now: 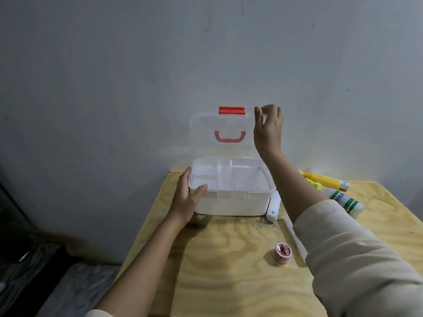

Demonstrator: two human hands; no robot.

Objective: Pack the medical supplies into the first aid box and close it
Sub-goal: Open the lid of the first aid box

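The box (231, 197) stands open on the table (229, 259) against the wall, its divided tray (229, 177) showing nothing inside. The left hand (186, 197) grips the box's left front corner, thumb on the rim. The right hand (267, 129), fingers loosely spread, touches the upright lid's (206, 133) right edge. Tubes (325, 179) and a tape roll (282, 251) lie outside, right of the box.

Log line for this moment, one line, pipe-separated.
box lid upright, tray empty | left hand steadies box | right hand at lid edge, empty | bottles, tape roll unpacked
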